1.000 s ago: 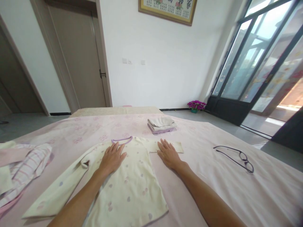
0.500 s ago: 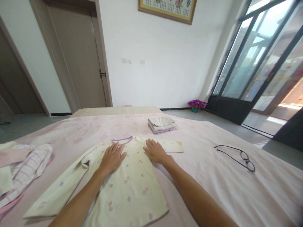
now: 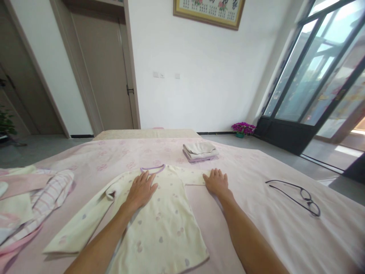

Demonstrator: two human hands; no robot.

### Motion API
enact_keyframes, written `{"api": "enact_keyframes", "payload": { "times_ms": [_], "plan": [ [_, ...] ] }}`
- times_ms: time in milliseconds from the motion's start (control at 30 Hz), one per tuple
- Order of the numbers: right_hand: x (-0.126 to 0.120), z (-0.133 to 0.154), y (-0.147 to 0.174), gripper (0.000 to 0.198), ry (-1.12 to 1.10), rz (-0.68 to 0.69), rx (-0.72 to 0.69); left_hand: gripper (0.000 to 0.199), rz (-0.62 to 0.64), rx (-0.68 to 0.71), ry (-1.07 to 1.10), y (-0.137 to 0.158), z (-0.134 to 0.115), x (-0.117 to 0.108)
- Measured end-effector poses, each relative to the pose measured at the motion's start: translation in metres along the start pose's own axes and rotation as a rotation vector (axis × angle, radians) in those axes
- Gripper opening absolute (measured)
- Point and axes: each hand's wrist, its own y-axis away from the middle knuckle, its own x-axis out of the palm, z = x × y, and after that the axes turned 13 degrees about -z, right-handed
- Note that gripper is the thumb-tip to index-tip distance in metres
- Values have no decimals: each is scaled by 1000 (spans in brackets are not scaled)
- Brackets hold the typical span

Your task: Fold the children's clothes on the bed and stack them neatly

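A pale yellow long-sleeved shirt (image 3: 162,213) with small hearts and a purple neckband lies spread on the pink bed sheet (image 3: 248,236). My left hand (image 3: 142,189) rests flat on its upper chest just below the neckline, fingers stretched out. At the cuff end of the sleeve on the right, my right hand (image 3: 217,182) lies palm down with its fingers spread, covering the cuff. The sleeve on the left slants down toward me, with a small gap in the cloth near the shoulder.
Folded clothes (image 3: 199,151) sit in a small stack beyond the shirt. A heap of pink, white and striped clothes (image 3: 37,205) lies at the left. Black-framed glasses (image 3: 302,196) rest on the sheet at the right. Purple flowers (image 3: 243,128) stand on the floor by the glass door.
My right hand has slid right along the sleeve, from the shoulder to the cuff. My left hand stays on the chest of the shirt. The view has turned slightly left.
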Motion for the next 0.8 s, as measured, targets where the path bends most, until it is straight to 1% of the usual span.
{"api": "enact_keyframes", "payload": {
  "times_ms": [33, 67, 167, 267, 333, 400, 500, 600, 700, 800],
  "plan": [
    [-5, 8, 1, 72, 4, -12, -11, 58, -1, -2, 3, 0, 0, 0],
    [-11, 18, 2, 69, -7, -21, -53, 58, 0, -5, 7, -1, -1, -1],
    [-31, 63, 10, 64, -139, -9, -288, 58, 14, -19, 18, -1, -1, -1],
    [-44, 114, 19, 63, -271, 83, -473, 58, 9, -20, 21, -1, 0, -1],
    [-44, 142, 23, 64, -312, 121, -528, 58, -4, -16, 27, 0, 1, -1],
    [-37, 162, 26, 65, -320, 131, -540, 58, -18, -15, 35, 0, 2, -1],
    [-19, 176, 27, 68, -315, 119, -503, 59, -25, -18, 44, -1, 3, -1],
    [-3, 178, 29, 71, -326, 39, -475, 59, -22, -19, 60, -2, 4, -3],
    [5, 178, 30, 69, -328, -46, -481, 57, -19, -22, 97, -2, 4, -6],
    [8, 178, 31, 66, -327, -96, -479, 54, -21, -17, 152, 3, 6, -10]
  ]
}}
